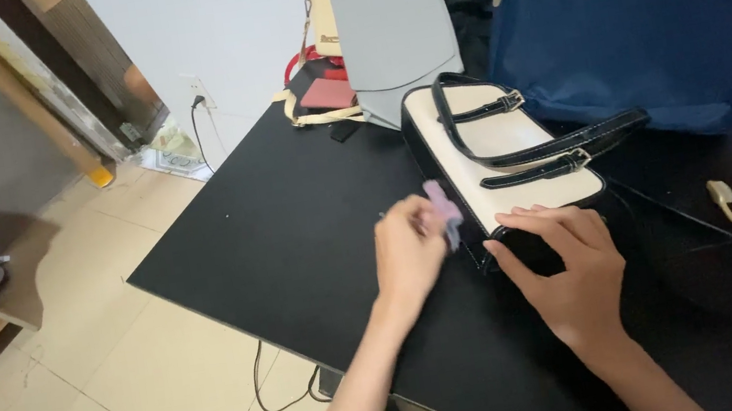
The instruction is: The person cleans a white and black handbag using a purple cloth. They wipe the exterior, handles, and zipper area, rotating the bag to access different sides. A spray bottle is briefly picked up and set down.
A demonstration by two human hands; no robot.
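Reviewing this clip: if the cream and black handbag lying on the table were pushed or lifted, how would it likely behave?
The cream and black handbag lies flat on its broad side, so it would probably slide on the black table rather than tip. Its boxy outline suggests fairly stiff panels. Its black straps lie loose and would likely flop when lifted. The right hand rests on its near end.

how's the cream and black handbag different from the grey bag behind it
The cream and black handbag lies flat on the black table; the grey bag stands upright. The handbag is two-toned with black trim and buckled straps; the grey bag is plain, with a slanted flap. The right hand rests on the handbag's near end, while the left hand holds a small purple cloth against it; nobody touches the grey bag.
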